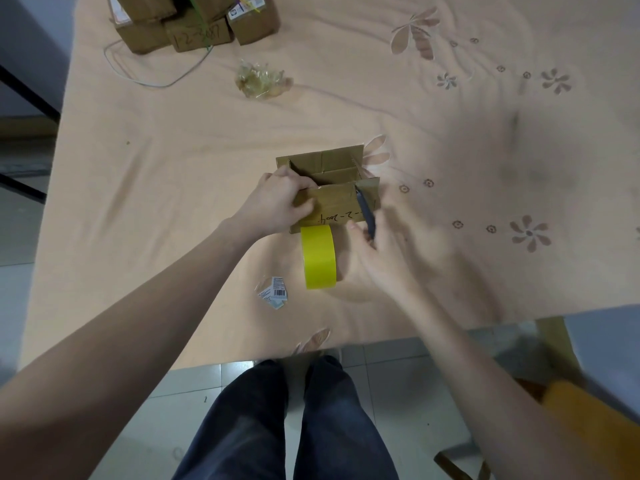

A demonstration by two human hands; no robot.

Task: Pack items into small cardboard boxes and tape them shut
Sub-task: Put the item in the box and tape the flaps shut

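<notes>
Both forearms outstretched, left hand [280, 199] fingers curled, right hand [377, 251] blurred, pinching.

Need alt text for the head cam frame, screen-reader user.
A person's left hand grips an open brown cardboard box on a peach floral tablecloth while the right hand holds a dark utility knife at it. A yellow tape roll stands just in front.

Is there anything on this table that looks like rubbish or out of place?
A crumpled wad of clear tape lies loose beyond the open box, and a torn barcode label lies beside the yellow tape roll.
</notes>
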